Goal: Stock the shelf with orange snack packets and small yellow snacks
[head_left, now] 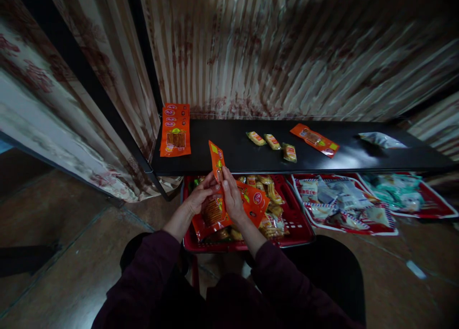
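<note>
Between my two hands an orange snack packet stands on edge, tilted. My left hand is closed on its left side, thumb and fingers bent. Flat along its right side, my right hand presses with fingers together. Both hands are above a red basket of snacks. In it, more orange packets lie under and beside my hands, over clear-wrapped yellow biscuits. On the black shelf's left end, several overlapping orange packets form a neat stack.
The black shelf also bears three small yellow packets, one orange packet and a silvery packet. Two more red baskets hold white packets and green packets. Dark metal posts and patterned curtains surround the shelf.
</note>
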